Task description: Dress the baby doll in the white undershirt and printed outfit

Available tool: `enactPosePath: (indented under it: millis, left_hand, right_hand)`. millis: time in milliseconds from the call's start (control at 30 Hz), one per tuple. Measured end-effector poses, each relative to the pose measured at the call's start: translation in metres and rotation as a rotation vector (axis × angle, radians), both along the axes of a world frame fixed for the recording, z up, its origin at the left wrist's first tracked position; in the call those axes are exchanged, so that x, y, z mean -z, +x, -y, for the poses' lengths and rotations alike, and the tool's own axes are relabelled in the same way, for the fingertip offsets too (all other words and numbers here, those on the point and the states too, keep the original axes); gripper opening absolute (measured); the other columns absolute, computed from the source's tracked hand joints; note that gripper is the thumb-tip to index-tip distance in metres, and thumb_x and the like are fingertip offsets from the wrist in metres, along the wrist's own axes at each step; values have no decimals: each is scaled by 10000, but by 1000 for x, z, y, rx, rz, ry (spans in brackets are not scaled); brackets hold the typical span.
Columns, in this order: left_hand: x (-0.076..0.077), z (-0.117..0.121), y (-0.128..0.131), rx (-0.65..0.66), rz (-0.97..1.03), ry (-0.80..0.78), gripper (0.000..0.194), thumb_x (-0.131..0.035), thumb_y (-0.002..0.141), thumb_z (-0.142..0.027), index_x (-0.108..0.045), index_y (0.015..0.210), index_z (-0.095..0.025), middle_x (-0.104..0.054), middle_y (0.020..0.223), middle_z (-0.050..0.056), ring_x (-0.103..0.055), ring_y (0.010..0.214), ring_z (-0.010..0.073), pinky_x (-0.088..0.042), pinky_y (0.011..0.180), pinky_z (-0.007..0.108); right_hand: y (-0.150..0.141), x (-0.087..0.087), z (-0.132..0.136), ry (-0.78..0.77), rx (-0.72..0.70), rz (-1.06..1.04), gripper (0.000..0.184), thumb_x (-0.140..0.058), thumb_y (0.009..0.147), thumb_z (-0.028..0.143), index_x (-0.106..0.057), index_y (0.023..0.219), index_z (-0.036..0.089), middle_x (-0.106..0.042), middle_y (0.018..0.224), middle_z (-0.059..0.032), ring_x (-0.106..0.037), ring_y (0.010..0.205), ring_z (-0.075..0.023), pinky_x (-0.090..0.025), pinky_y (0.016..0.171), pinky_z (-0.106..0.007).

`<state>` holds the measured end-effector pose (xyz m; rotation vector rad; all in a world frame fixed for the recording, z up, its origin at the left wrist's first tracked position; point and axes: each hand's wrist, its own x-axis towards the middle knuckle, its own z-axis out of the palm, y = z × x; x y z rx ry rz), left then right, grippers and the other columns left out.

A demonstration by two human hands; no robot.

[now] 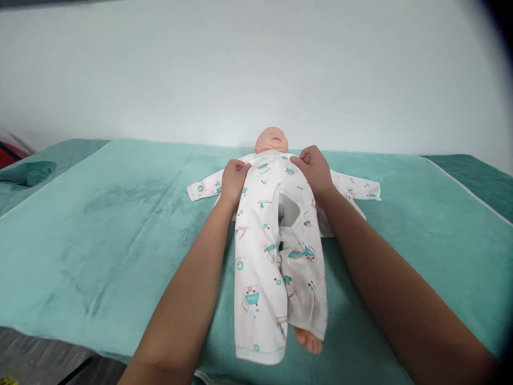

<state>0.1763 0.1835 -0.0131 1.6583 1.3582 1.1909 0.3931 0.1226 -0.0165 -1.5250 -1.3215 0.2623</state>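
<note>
A baby doll lies on its back on a teal blanket, head away from me. It wears a white printed romper with sleeves spread to both sides. One bare foot sticks out of the right leg. My left hand pinches the romper fabric at the doll's left chest side. My right hand grips the fabric near the collar on the other side. The romper front gapes open at the belly.
The blanket covers a wide table against a pale wall. A darker teal cloth lies bunched at the far left. Something red shows at the left edge. Dark floor shows at the bottom left.
</note>
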Motion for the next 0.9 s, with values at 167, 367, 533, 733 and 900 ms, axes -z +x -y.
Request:
enactPosePath:
  millis: [167, 367, 533, 733, 900]
  left_hand:
    - [15, 3, -8, 132, 27, 164, 134, -605, 878, -348, -610, 855, -216, -663, 907, 40, -599, 861, 188, -476, 834, 323]
    - [10, -7, -8, 236, -194, 389, 147, -551, 906, -338, -537, 810, -229, -685, 1158, 96, -577, 1162, 267, -370, 1069, 415]
    - [4, -23, -1, 87, -257, 170, 152, -524, 910, -309, -461, 787, -244, -607, 743, 38, -583, 793, 244, -449, 842, 382]
    - [6, -39, 7, -32, -170, 69, 230, -574, 875, -257, -428, 697, -245, -530, 685, 17, -539, 770, 224, -438, 820, 362]
    - [19, -41, 4, 78, -41, 109, 51, -603, 836, -247, -647, 853, -226, -678, 855, 33, -618, 891, 214, -458, 888, 337]
  right_hand:
    - [-3, 10, 2, 25, -67, -129, 218, -682, 810, 417, -550, 770, 248, -575, 751, 4, -520, 730, -178, -446, 718, -335]
    - [3, 9, 5, 14, -177, -16, 228, -580, 890, 449, -593, 800, 240, -674, 1158, -41, -576, 1036, -232, -428, 920, -387]
    - [9, 6, -7, -115, -44, 91, 217, -548, 895, 413, -555, 761, 242, -651, 795, -13, -538, 773, -211, -411, 757, -359]
    - [17, 10, -33, -171, 88, 132, 268, -559, 876, 335, -443, 650, 247, -535, 647, -5, -455, 679, -199, -385, 725, -360]
    - [16, 14, -36, -121, 49, 25, 207, -616, 832, 327, -481, 698, 248, -587, 725, -10, -518, 752, -208, -411, 754, -361]
